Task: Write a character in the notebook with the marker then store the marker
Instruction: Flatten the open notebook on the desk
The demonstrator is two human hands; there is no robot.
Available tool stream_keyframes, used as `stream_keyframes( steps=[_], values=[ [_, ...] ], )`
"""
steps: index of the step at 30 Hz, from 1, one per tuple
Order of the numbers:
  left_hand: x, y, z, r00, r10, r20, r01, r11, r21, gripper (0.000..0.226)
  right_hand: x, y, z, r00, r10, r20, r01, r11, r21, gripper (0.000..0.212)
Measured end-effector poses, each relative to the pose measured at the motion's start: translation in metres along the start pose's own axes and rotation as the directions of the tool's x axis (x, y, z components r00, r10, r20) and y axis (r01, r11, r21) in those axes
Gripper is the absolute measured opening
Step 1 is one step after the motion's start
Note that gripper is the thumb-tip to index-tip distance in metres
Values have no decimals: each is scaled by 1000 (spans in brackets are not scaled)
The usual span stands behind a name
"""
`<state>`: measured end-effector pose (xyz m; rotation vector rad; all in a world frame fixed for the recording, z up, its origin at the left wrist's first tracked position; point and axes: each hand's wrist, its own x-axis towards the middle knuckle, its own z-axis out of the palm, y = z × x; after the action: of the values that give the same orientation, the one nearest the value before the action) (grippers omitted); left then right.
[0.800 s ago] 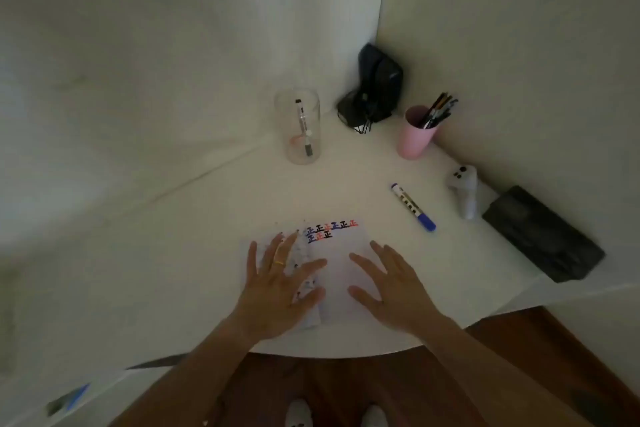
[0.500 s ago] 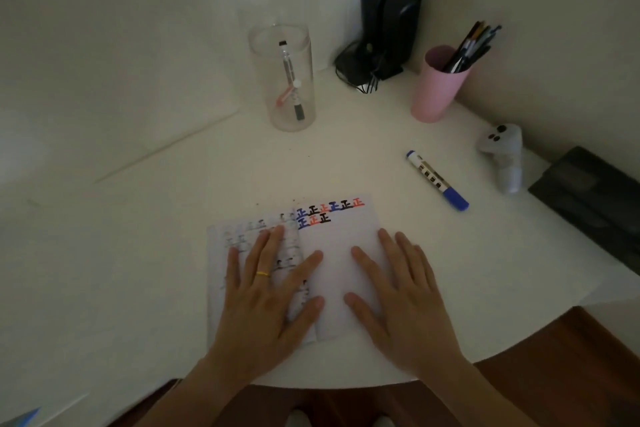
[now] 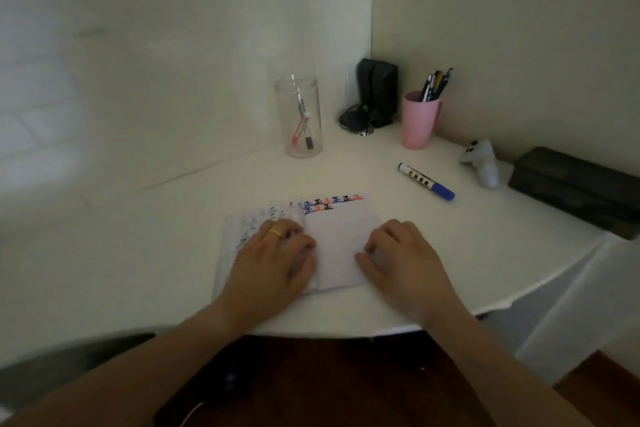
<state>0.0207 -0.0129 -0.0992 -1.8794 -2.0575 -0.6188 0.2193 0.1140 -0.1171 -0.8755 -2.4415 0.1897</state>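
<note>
An open notebook (image 3: 341,229) lies on the white desk near the front edge, with rows of blue, black and red characters along the top of its right page. My left hand (image 3: 273,260), wearing a yellow ring, rests on the left page with fingers curled under. On the lower right page rests my right hand (image 3: 403,260), its fingers also curled and holding nothing. A blue-capped marker (image 3: 426,181) lies on the desk to the right of the notebook, beyond my right hand. A clear jar (image 3: 299,118) with two markers inside stands behind the notebook.
A pink cup (image 3: 419,121) of pens stands at the back right, next to black speakers (image 3: 375,94) with a cable. A white controller (image 3: 483,163) and a black case (image 3: 575,184) lie at the far right. The desk's curved front edge (image 3: 329,331) runs just behind my wrists.
Both hands lay flat with fingers spread on the notebook; now the fingers are curled in. The camera view has shifted, so the desk sits lower in the frame.
</note>
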Motion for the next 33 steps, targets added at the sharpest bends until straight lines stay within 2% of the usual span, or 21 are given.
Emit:
stream_keyframes(
  steps=[3, 5, 9, 13, 18, 22, 28, 33],
  values=[
    [-8, 15, -14, 1000, 4, 30, -8, 990, 139, 26, -8, -6, -10, 998, 55, -17, -55, 998, -12, 19],
    [-12, 22, -20, 991, -39, 129, 12, 979, 206, 34, -11, -12, -17, 998, 57, 8, -57, 998, -30, 20],
    [-14, 24, -22, 920, -170, 354, 105, 975, 195, 63, -17, -20, -24, 997, 47, 61, -44, 998, -50, 28],
    [-15, 30, -34, 869, -224, 440, 195, 975, 109, 54, -18, -25, -27, 993, 33, 116, -21, 995, -101, 31],
    [6, 14, -29, 828, -220, 516, 152, 973, 171, 68, 8, -24, -31, 968, 26, 249, 33, 973, -228, 31],
    [32, -7, -15, 828, -208, 521, 193, 978, 85, 83, 41, -2, -22, 966, 19, 258, 73, 936, -345, 46],
    [55, -37, 15, 854, -248, 457, 294, 955, -31, 92, 84, 51, -1, 964, 204, 171, -101, 874, -474, 53],
    [65, -47, 28, 882, -248, 401, 302, 950, -75, 96, 109, 70, 5, 944, 314, 105, -214, 821, -530, 47]
  ],
)
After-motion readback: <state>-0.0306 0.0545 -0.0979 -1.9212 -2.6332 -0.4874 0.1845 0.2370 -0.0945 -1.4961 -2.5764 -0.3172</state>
